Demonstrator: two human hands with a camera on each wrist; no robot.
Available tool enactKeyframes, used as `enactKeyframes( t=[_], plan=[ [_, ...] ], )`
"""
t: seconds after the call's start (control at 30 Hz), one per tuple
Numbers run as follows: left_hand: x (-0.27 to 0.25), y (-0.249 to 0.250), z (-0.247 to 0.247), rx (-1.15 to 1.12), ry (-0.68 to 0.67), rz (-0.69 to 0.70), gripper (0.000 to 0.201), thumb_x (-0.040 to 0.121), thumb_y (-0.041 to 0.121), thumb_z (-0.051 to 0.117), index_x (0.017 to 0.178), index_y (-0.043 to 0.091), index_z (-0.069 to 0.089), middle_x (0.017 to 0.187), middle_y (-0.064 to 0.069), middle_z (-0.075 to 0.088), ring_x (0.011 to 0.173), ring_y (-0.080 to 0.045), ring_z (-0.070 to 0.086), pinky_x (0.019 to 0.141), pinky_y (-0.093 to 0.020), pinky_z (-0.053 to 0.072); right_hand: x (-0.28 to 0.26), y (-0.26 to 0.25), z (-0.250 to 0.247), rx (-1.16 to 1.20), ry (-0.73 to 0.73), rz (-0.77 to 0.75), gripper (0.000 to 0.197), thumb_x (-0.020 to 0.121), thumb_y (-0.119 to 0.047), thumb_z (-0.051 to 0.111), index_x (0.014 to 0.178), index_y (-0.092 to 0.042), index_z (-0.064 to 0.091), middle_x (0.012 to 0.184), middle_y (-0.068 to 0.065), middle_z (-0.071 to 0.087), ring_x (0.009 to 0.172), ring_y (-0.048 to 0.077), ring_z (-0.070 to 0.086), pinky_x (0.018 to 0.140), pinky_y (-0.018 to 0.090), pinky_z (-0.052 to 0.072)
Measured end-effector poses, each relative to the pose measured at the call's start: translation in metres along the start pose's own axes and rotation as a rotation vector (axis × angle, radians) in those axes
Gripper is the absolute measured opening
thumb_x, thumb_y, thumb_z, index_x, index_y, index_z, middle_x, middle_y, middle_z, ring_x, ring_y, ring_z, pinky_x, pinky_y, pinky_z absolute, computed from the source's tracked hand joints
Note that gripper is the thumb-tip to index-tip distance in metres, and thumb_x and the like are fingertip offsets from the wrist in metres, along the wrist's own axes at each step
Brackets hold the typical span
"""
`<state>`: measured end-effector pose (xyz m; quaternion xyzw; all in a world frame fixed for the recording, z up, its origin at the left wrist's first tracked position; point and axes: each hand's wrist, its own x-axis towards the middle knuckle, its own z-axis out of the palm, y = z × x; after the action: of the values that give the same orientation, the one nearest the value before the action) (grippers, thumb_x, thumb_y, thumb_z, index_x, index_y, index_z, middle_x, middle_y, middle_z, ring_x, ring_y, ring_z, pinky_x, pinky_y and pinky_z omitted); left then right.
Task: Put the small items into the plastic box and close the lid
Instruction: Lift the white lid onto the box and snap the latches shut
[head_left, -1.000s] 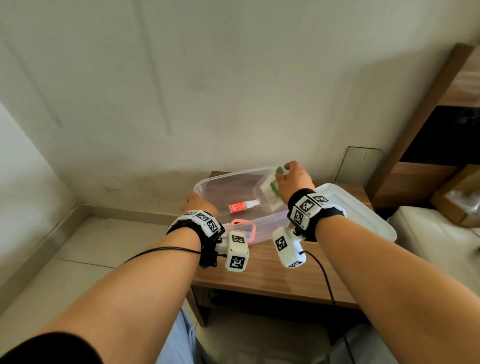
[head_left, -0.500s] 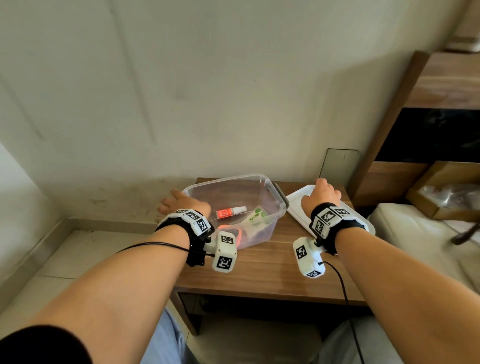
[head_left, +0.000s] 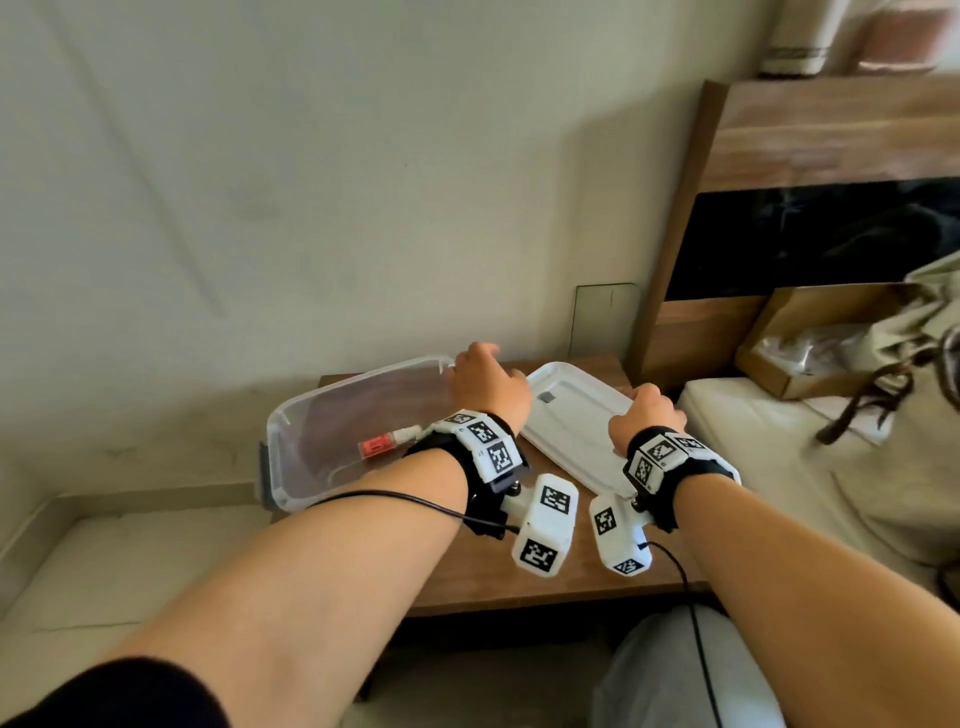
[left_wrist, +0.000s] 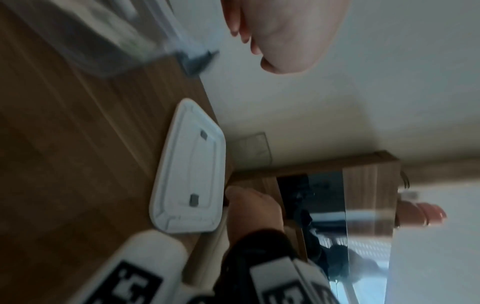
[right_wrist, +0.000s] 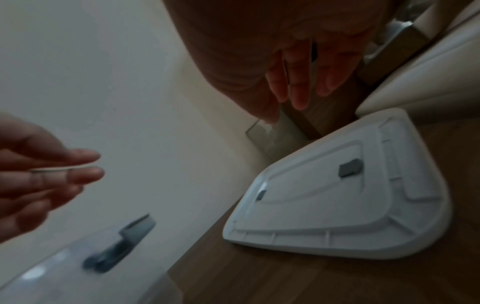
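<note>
both hands are released. left hand (head_left: 485, 382) rests at the clear plastic box (head_left: 332, 410) rim; right hand (head_left: 647, 418) hovers over the white lid (head_left: 571, 415) lying beside it on the desk (head_left: 519, 582). a red-labelled tube (head_left: 384, 441) lies inside. next: grasp the lid, seat it.

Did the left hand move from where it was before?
Yes. The left hand has crossed from the plastic box's left side to its right end, beside the lid.

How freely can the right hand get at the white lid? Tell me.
Probably yes: the right hand hovers open over the white lid, which lies bare on the table; the left hand is off at the plastic box.
</note>
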<state>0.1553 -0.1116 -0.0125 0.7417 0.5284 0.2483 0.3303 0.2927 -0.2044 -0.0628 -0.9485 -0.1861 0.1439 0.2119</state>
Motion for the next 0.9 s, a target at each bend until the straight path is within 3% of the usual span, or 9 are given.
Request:
enactKeyframes(
  t=[0.07, 0.13, 0.33, 0.5, 0.67, 0.77, 0.83, 0.9],
  plan=[
    [-0.003, 0.008, 0.023, -0.033, -0.077, -0.004, 0.04, 0.087, 0.015, 0.049, 0.127, 0.013, 0.057, 0.13, -0.007, 0.061, 0.126, -0.026, 0.053, 0.113, -0.036, 0.031, 0.01, 0.013, -0.001, 0.01, -0.019, 0.031, 0.047, 0.086, -0.007, 0.051, 0.132, -0.01, 0.044, 0.136, 0.014, 0.05, 0.13, 0.035, 0.039, 0.104, 0.046, 0.041],
    [0.0, 0.01, 0.044, -0.063, -0.16, -0.042, 0.04, 0.088, 0.014, 0.049, 0.127, 0.012, 0.058, 0.132, -0.01, 0.06, 0.125, -0.029, 0.055, 0.108, -0.038, 0.039, 0.02, 0.025, -0.001, 0.027, -0.03, 0.053, 0.048, 0.086, -0.009, 0.052, 0.134, -0.011, 0.045, 0.137, 0.014, 0.05, 0.13, 0.035, 0.04, 0.105, 0.046, 0.041],
    [0.016, 0.002, 0.092, 0.025, -0.34, -0.214, 0.048, 0.092, 0.02, 0.047, 0.139, 0.013, 0.047, 0.147, -0.014, 0.043, 0.132, -0.032, 0.048, 0.109, -0.036, 0.04, 0.054, 0.055, 0.005, 0.082, -0.041, 0.127, 0.048, 0.086, -0.014, 0.052, 0.134, -0.012, 0.046, 0.134, 0.015, 0.054, 0.124, 0.037, 0.05, 0.101, 0.047, 0.046],
    [0.022, -0.008, 0.108, 0.075, -0.43, -0.369, 0.058, 0.09, 0.027, 0.046, 0.144, 0.009, 0.036, 0.15, -0.015, 0.038, 0.134, -0.034, 0.045, 0.111, -0.042, 0.037, 0.069, 0.066, 0.016, 0.142, -0.127, 0.204, 0.05, 0.09, -0.023, 0.056, 0.134, -0.005, 0.043, 0.134, 0.021, 0.053, 0.124, 0.039, 0.051, 0.099, 0.043, 0.047],
    [0.028, -0.012, 0.111, 0.006, -0.437, -0.401, 0.057, 0.09, 0.024, 0.046, 0.145, 0.009, 0.036, 0.151, -0.014, 0.039, 0.134, -0.035, 0.044, 0.11, -0.041, 0.037, 0.079, 0.065, 0.021, 0.26, -0.087, 0.156, 0.054, 0.089, -0.016, 0.057, 0.141, -0.007, 0.045, 0.137, 0.018, 0.054, 0.126, 0.036, 0.052, 0.103, 0.04, 0.044],
    [0.031, -0.011, 0.104, -0.057, -0.437, -0.391, 0.055, 0.091, 0.025, 0.046, 0.142, 0.008, 0.041, 0.148, -0.012, 0.044, 0.132, -0.033, 0.047, 0.105, -0.037, 0.037, 0.078, 0.058, 0.011, 0.334, -0.069, 0.118, 0.038, 0.089, -0.015, 0.056, 0.126, -0.006, 0.061, 0.124, 0.017, 0.065, 0.116, 0.036, 0.059, 0.097, 0.037, 0.047],
    [0.031, -0.007, 0.096, -0.084, -0.463, -0.374, 0.052, 0.09, 0.027, 0.045, 0.137, 0.004, 0.046, 0.14, -0.015, 0.052, 0.122, -0.034, 0.054, 0.098, -0.037, 0.04, 0.073, 0.051, -0.001, 0.418, -0.054, 0.121, 0.027, 0.089, -0.014, 0.055, 0.111, -0.007, 0.07, 0.108, 0.019, 0.07, 0.101, 0.036, 0.064, 0.089, 0.036, 0.05],
    [0.029, -0.001, 0.087, -0.135, -0.481, -0.352, 0.045, 0.088, 0.026, 0.045, 0.123, -0.002, 0.055, 0.117, -0.02, 0.063, 0.093, -0.033, 0.056, 0.08, -0.034, 0.04, 0.067, 0.043, -0.013, 0.486, -0.03, 0.135, 0.024, 0.088, -0.012, 0.054, 0.104, -0.01, 0.072, 0.091, 0.016, 0.069, 0.085, 0.034, 0.064, 0.083, 0.039, 0.053]
  ],
)
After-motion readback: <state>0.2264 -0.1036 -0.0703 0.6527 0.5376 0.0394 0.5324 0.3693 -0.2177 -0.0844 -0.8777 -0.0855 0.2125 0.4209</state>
